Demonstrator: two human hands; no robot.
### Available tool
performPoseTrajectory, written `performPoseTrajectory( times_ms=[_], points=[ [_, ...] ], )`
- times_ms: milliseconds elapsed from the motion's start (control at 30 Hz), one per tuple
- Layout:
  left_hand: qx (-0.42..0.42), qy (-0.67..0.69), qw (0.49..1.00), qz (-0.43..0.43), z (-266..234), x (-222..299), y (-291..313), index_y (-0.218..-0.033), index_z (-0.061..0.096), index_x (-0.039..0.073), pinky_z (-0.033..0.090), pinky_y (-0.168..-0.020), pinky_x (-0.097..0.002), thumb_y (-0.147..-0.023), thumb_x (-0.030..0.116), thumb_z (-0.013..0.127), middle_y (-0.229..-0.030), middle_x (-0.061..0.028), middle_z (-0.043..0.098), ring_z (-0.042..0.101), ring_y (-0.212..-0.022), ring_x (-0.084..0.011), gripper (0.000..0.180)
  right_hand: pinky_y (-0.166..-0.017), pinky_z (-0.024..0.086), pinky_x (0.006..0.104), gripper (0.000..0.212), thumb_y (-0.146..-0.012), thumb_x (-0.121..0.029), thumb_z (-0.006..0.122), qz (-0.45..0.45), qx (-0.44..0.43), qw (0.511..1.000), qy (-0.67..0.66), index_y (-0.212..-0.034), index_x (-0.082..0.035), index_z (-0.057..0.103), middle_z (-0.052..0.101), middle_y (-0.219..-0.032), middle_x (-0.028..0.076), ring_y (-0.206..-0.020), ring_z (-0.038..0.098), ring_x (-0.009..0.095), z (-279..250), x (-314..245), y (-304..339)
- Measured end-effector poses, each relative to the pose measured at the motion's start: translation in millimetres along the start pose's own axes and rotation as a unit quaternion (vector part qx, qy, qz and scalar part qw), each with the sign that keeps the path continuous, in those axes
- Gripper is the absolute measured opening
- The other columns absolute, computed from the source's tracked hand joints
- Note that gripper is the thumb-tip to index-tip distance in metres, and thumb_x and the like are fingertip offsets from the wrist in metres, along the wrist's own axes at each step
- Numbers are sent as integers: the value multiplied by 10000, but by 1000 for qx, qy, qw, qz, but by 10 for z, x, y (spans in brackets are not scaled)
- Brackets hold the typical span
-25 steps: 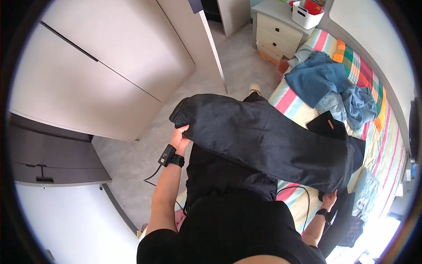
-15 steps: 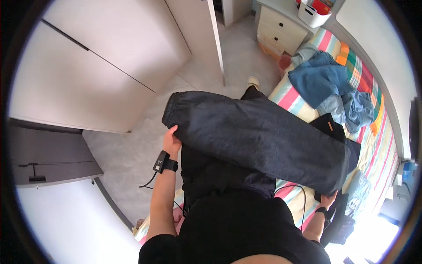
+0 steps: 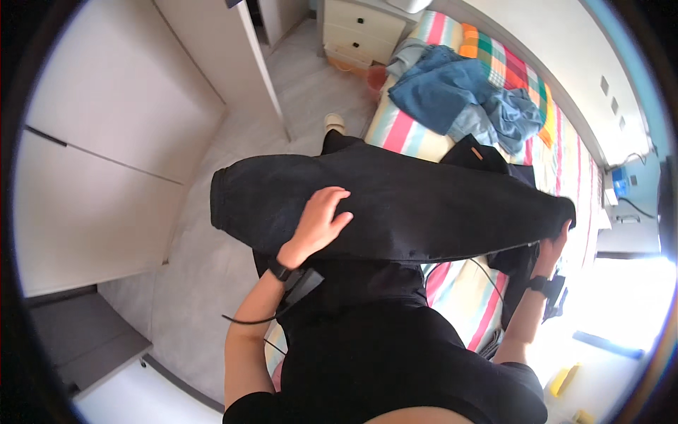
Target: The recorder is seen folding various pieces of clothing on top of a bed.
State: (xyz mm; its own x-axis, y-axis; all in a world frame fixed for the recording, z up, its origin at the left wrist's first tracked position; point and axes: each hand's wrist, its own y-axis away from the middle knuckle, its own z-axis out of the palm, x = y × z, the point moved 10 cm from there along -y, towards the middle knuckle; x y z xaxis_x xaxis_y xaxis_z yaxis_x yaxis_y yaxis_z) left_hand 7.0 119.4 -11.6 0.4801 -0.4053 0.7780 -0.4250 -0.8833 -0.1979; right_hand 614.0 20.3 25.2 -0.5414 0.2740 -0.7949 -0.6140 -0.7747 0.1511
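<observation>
A pair of black trousers (image 3: 395,201), folded lengthwise, stretches across my lap from the floor side on the left to the bed on the right. Its elastic-looking cuff end (image 3: 222,198) points left. My left hand (image 3: 321,225) is over the cloth, fingers spread, holding nothing; whether it touches the cloth is hard to tell. At the far right end, my right hand (image 3: 554,246) grips the trousers, with the thumb along the edge and the other fingers mostly hidden. Both wrists wear black bands, and a small device with a cable sits by the left one.
The striped bed (image 3: 402,131) runs along the right, with blue denim clothes (image 3: 452,85), a plaid cloth (image 3: 505,63) and another black garment (image 3: 474,152) on it. A pale drawer cabinet (image 3: 357,32) stands at the back. White cabinet doors (image 3: 106,191) line the left.
My left hand has let go of the trousers' left end and moved right over the middle of the leg. My right hand has raised its end. The view has shifted right.
</observation>
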Motion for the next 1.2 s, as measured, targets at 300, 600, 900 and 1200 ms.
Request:
performPoseTrajectory(
  times_ms=[300,600,900,1200],
  points=[
    [-295,-138,946,1,1163,280,-409,-1408,243,63,97,-1106,-477,-822,433,589,-1467,-209,158,73,-1384,-335,774,-987,386,469,410,-933,-297,484,-29,-198,976,-89,-1228,-13,502,534,-1238,149,-1140,503,304,1228,-623,384],
    [-220,-125,967,-45,1601,124,-1094,-1436,92,54,154,-1073,-528,-835,443,564,-1465,-252,123,97,-1374,-372,858,-1089,209,452,444,-947,-304,460,43,-355,917,-174,-1279,-10,457,419,-1364,139,-1282,353,272,2143,-551,890],
    [-145,-105,977,-116,1511,-337,-1436,-1415,178,43,231,-999,-523,-825,309,598,-1460,-206,192,155,-1359,-356,771,-1091,203,439,428,-949,-269,450,71,-434,873,-213,-1288,-8,448,417,-1367,134,-1284,357,265,2588,-497,1181],
    [-148,-107,979,-93,1379,-396,-1715,-1036,583,66,300,-848,-461,-828,173,588,-1037,-126,608,518,-1048,-291,234,-1079,206,509,436,-947,-321,453,18,-364,906,-215,-1274,-35,475,435,-1343,163,-1262,375,309,2265,-752,1195]
  ],
)
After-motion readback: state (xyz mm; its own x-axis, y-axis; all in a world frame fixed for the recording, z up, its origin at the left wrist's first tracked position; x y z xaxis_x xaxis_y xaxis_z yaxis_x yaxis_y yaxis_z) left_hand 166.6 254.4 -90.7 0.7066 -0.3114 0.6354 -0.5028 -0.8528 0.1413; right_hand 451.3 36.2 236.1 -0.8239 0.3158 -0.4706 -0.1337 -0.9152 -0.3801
